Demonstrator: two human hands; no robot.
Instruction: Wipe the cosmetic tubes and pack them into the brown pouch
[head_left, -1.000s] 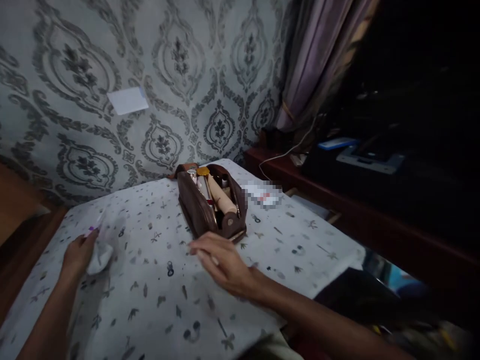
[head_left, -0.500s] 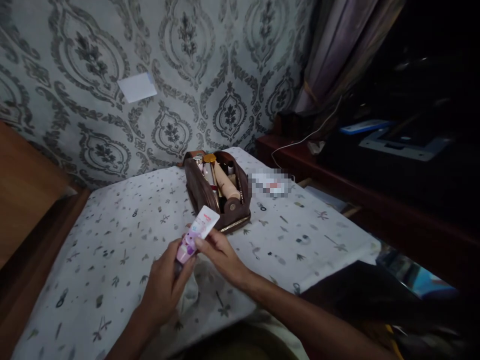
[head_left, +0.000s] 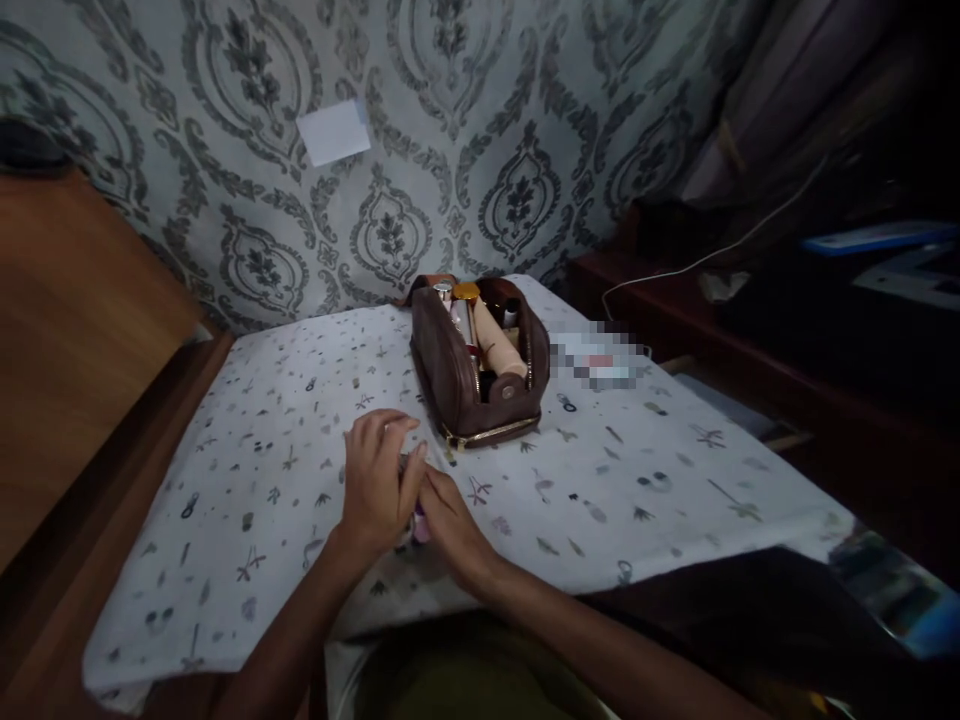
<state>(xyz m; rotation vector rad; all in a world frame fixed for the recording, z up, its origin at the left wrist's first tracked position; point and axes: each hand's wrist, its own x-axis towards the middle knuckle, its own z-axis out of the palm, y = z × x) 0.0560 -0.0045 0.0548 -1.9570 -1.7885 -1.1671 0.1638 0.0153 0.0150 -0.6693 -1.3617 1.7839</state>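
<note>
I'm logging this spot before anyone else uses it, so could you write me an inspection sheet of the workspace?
Surface: patterned white cloth, creased at the near edge.
Items in use: purple item, mostly hidden between the hands; open brown bag holding tubes and bottles.
Clutter: one pixelated item right of the bag.
Hands: left and right together; grip unclear.
Cables: thin white cable, right.
Surroundings: patterned wall with white paper; curtain.

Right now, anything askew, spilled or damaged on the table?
Nothing stands out. Bag is open but upright, contents inside; no spill shows on the cloth. Can't judge the pixelated item right of it.
</note>
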